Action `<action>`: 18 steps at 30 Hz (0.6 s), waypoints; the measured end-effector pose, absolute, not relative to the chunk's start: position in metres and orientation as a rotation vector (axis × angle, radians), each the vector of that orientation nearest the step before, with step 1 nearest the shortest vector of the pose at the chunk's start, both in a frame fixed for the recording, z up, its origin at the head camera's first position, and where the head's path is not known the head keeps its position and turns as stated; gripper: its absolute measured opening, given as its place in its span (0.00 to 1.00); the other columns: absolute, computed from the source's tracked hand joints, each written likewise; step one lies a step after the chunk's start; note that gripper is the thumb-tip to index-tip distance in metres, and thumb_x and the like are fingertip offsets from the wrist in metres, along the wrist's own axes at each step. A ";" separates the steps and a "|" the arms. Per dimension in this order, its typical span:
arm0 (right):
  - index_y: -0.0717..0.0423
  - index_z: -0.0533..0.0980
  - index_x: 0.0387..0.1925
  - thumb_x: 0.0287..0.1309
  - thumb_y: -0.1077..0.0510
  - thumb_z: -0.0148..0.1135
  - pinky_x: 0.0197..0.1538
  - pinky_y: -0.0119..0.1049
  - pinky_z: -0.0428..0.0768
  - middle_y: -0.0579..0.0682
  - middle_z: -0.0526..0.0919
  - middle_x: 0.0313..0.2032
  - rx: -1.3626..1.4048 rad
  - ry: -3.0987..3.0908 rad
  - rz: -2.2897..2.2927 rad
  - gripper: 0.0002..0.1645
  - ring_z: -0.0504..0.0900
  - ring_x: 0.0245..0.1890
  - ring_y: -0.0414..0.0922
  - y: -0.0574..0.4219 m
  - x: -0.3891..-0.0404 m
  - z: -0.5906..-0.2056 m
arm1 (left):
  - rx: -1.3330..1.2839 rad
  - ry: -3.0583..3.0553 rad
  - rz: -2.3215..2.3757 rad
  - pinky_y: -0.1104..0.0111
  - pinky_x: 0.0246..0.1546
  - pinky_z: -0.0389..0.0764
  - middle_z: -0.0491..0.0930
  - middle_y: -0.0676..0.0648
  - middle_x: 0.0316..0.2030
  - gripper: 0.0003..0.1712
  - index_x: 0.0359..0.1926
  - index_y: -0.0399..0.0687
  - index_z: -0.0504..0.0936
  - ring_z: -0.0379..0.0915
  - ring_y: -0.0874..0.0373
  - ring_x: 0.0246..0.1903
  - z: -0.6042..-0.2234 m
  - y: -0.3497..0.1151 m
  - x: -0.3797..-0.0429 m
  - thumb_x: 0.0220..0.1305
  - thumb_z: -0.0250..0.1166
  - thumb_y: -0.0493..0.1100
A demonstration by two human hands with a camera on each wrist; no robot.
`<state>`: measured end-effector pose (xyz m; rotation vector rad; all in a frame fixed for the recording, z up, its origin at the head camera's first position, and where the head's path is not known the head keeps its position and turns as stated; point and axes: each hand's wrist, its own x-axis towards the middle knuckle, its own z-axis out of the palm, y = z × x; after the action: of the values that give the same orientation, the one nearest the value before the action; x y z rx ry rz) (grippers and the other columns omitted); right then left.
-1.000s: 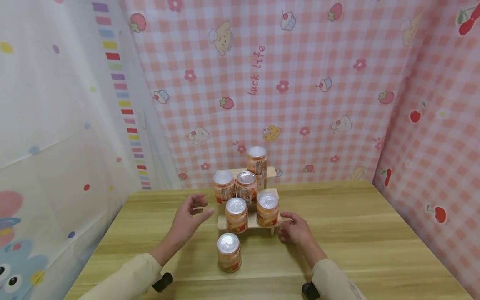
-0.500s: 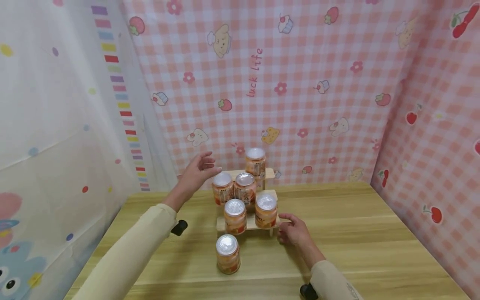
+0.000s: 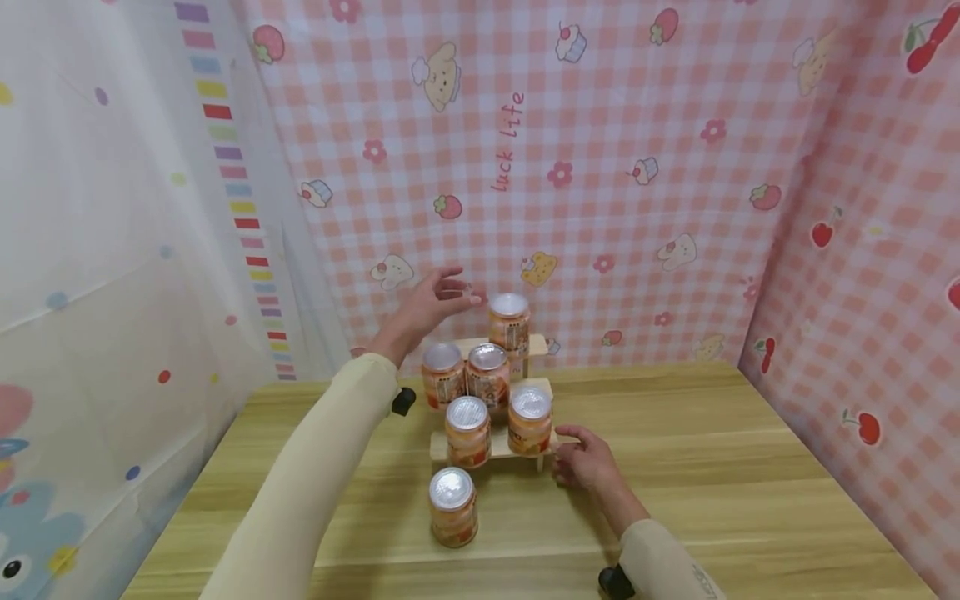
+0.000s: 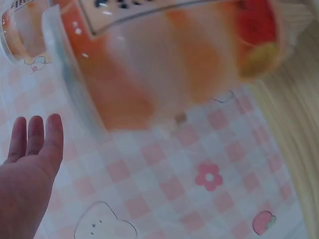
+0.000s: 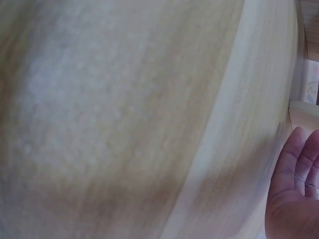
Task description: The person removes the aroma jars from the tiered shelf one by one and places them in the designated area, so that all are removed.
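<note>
My left hand [image 3: 431,310] reaches up beside the top can [image 3: 509,325], its fingers spread loosely and holding nothing; the fingertips are just left of that can. In the left wrist view a nearer can [image 4: 164,59] fills the upper part, above the left hand [image 4: 35,169]. My right hand [image 3: 588,460] is at the right end of the lowest step of a wooden tiered stand [image 3: 438,448], fingers relaxed beside the step. Its palm shows in the right wrist view, the hand [image 5: 294,199] near the stand's edge [image 5: 304,112].
Two cans, a left one [image 3: 443,379] and a right one [image 3: 488,377], fill the middle step. Two more, a left can [image 3: 468,433] and a right can [image 3: 530,423], stand on the lowest step. One can [image 3: 453,510] stands on the table [image 3: 675,483] in front. A checked cloth [image 3: 600,208] hangs behind.
My left hand has moved up and to the right, from beside the lower cans to beside the top can. The right hand has stayed at the stand's right end.
</note>
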<state>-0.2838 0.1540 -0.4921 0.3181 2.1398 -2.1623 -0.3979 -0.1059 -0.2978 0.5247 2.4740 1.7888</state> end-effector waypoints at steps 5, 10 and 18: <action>0.65 0.70 0.60 0.64 0.68 0.59 0.30 0.40 0.83 0.56 0.82 0.32 0.314 2.146 -2.158 0.23 0.82 0.27 0.45 0.154 -0.285 -0.491 | 0.562 2.411 1.798 0.51 0.66 0.63 0.68 0.41 0.66 0.43 0.73 0.51 0.61 0.64 0.48 0.65 -0.297 -0.090 -0.404 0.62 0.71 0.45; 0.65 0.70 0.61 0.64 0.68 0.59 0.31 0.40 0.83 0.55 0.82 0.32 0.321 2.142 -2.160 0.23 0.82 0.27 0.45 0.153 -0.283 -0.491 | 0.563 2.418 1.707 0.54 0.66 0.64 0.67 0.43 0.67 0.45 0.74 0.49 0.61 0.63 0.49 0.66 -0.303 -0.078 -0.408 0.60 0.73 0.46; 0.66 0.70 0.60 0.64 0.68 0.58 0.29 0.40 0.83 0.56 0.82 0.32 0.322 2.141 -2.173 0.23 0.82 0.26 0.45 0.152 -0.282 -0.493 | 0.556 2.427 1.657 0.53 0.66 0.64 0.68 0.43 0.66 0.45 0.74 0.47 0.61 0.65 0.48 0.64 -0.311 -0.072 -0.417 0.60 0.73 0.44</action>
<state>-0.2825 0.1520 -0.4926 0.3218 2.1410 -2.1730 -0.4172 -0.0722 -0.3112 0.5562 2.4272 1.6574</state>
